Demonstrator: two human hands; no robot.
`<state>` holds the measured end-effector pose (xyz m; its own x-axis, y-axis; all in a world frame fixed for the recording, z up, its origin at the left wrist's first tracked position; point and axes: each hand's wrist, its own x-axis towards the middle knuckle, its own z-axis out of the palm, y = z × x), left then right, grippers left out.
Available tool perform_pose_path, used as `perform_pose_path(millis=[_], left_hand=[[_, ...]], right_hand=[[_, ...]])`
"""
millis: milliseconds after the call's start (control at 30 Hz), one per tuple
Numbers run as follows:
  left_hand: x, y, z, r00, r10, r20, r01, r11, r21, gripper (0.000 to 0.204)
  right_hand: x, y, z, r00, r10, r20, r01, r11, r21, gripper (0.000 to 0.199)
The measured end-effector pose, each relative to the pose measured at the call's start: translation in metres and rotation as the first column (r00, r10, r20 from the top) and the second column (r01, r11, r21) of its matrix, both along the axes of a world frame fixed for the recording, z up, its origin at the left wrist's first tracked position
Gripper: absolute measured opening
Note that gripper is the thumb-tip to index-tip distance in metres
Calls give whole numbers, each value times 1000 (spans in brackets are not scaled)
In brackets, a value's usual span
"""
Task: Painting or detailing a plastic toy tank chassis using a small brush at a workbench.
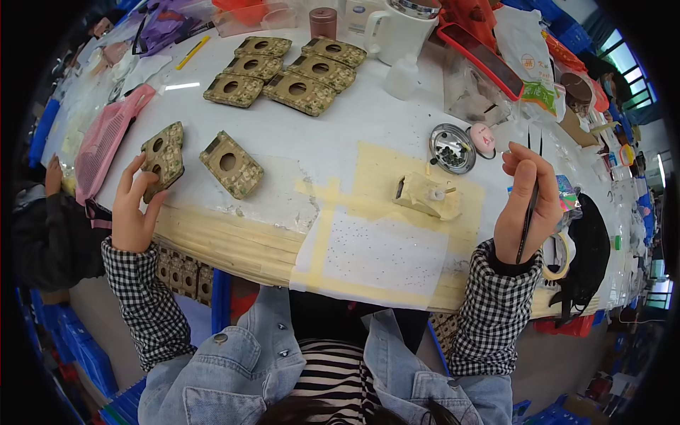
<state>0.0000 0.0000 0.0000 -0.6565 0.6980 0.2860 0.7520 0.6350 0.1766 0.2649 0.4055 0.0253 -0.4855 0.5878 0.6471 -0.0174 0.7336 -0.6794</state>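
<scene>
My left hand [136, 202] grips a camouflage-patterned toy tank hull [170, 150] by its near end, tilted up at the table's left. Just right of it lies a second tank hull [248, 177] with a round hole in its top. Black tweezers [527, 230] are in my right hand [544, 195], their tips pointing away from me. Left of that hand sits a tape-wrapped block [418, 201] with a small pale piece on top. Beyond the block, a round metal dish [437, 136] holds small dark green parts.
Several more camouflage hulls [306, 95] stand in two rows at the back. A white jug [414, 39], a red-cased phone [482, 62] and a pink mesh basket [106, 138] surround the work area. White dotted paper [375, 248] is taped at the front edge; a tape roll [563, 256] lies right.
</scene>
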Motion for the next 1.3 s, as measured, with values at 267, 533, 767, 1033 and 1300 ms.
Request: perform_pose_path(millis=[267, 533, 767, 1033, 1300], left_hand=[[83, 127, 43, 624, -617, 481, 126, 686, 717, 68], [95, 232, 42, 190, -800, 570, 207, 600, 773, 63], [94, 236, 24, 155, -732, 664, 115, 680, 724, 72], [97, 234, 26, 133, -772, 622, 86, 634, 769, 78], [100, 233, 25, 18, -794, 608, -65, 606, 793, 84]], right_hand=[[2, 10, -7, 997, 46, -65, -43, 998, 46, 14], [2, 10, -7, 988, 142, -64, -140, 990, 30, 12], [5, -1, -4, 837, 544, -65, -546, 822, -162, 49], [0, -11, -1, 825, 563, -35, -563, 817, -126, 42], [2, -13, -3, 819, 572, -55, -572, 804, -162, 44]])
